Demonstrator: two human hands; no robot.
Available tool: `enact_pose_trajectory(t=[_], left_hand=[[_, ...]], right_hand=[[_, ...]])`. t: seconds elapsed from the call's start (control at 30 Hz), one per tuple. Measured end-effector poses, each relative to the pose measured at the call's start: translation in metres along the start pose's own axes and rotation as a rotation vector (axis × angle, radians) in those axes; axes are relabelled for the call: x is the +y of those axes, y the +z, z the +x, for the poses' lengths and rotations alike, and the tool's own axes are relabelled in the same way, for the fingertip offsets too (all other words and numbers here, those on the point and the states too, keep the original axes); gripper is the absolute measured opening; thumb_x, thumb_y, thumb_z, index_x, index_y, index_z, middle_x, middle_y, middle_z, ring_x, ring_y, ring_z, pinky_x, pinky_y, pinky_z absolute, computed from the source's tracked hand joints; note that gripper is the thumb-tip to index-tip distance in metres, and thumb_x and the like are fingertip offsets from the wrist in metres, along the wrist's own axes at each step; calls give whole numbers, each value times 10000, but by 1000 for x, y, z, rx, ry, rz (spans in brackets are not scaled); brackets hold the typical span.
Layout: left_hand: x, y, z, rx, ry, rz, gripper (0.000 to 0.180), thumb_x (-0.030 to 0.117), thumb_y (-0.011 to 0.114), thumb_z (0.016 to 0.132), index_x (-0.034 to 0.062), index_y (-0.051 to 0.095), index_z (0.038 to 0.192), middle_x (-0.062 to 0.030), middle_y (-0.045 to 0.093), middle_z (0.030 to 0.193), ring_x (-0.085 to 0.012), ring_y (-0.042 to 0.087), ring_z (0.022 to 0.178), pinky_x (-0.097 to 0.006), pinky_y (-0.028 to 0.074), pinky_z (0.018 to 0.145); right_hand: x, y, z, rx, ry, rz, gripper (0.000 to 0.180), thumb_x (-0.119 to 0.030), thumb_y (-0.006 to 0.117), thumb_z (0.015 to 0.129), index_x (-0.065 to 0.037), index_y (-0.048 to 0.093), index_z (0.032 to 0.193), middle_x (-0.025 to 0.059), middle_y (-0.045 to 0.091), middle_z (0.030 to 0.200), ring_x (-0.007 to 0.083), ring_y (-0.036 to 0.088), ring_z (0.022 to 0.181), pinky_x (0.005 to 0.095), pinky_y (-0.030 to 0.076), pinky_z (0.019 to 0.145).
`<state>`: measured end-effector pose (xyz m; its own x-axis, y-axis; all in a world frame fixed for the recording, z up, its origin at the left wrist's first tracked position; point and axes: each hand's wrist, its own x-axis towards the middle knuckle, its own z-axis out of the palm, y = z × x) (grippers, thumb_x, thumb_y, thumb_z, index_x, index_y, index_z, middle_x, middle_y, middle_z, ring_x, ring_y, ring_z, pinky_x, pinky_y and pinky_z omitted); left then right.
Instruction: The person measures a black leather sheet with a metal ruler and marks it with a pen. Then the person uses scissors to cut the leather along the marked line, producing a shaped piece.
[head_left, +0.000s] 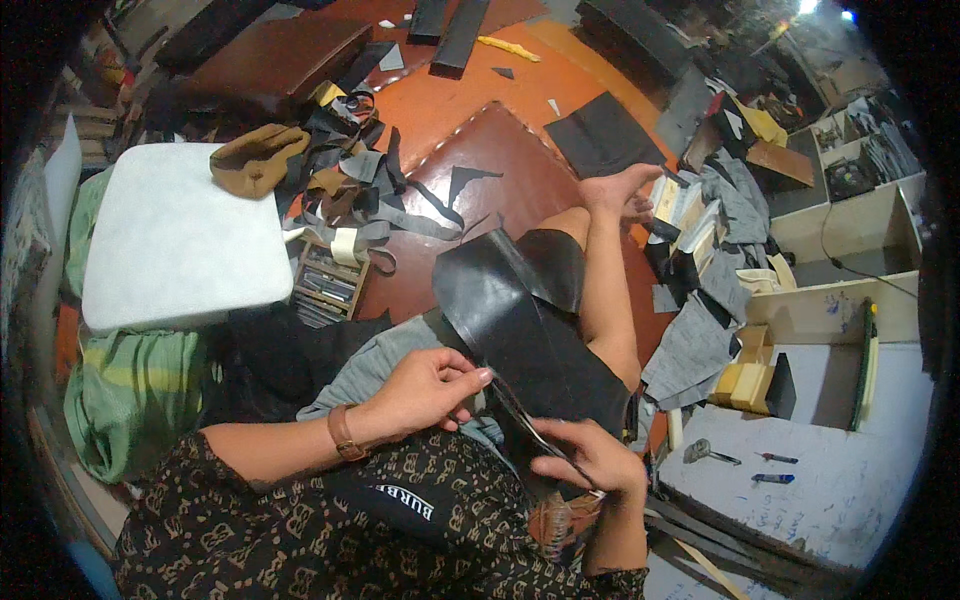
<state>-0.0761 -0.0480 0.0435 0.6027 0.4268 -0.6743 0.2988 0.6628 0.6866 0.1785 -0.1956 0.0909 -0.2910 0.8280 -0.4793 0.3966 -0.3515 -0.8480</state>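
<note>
Fingers point(481, 379) of the left hand point(425, 388) pinch the edge of a glossy black leather-like sheet point(490, 290) draped over the person's lap; the right hand's point(597, 458) fingers close around a slim silvery object point(547, 440), too blurred to identify, beside that edge.

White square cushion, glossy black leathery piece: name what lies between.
Head view: a wooden tray of metal tools, then, nearer the black piece, a glossy red-brown sheet.

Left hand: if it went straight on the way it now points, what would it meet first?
Probably the glossy black sheet, right beside the fingertips of the left hand; depth is unclear, so it might pass just above.
</note>
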Motion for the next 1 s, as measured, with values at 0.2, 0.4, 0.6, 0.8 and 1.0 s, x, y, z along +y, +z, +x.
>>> enact_pose_trajectory(t=[0.2,0.4,0.6,0.8,1.0], left_hand=[[7,3,3,-96,-85,-51,441,408,703,1018,-26,695,1090,-66,737,996,-115,712,748,-252,587,581],[-5,15,10,-63,-77,71,381,380,683,1032,2,704,1069,-74,740,1021,-128,718,752,-267,592,581],[2,21,5,-19,-53,104,342,352,654,1051,12,682,1031,-75,733,995,-142,718,726,-279,585,552],[-3,21,11,118,-55,-42,336,338,654,1053,12,675,975,-57,728,908,-132,717,675,-269,572,538],[-13,37,8,-18,-9,174,331,329,675,1041,6,709,977,-43,730,839,-121,724,684,-248,560,533]], right_hand=[[45,4,-125,794,362,454,350,-293,695,1024,5,693,1206,99,733,934,165,678,805,333,558,724],[159,59,-106,1410,516,770,483,-337,697,1027,-41,559,1383,88,710,1094,190,673,867,361,544,703],[169,89,-79,1472,95,1298,513,-316,746,992,-57,573,1399,78,690,1238,198,691,1037,338,573,748],[146,72,-106,1499,133,1004,536,-195,766,925,-76,556,1404,44,707,1137,92,641,668,185,371,405],[153,90,-164,1559,224,749,634,-161,763,912,19,497,1459,112,717,1140,183,719,893,273,542,679]])
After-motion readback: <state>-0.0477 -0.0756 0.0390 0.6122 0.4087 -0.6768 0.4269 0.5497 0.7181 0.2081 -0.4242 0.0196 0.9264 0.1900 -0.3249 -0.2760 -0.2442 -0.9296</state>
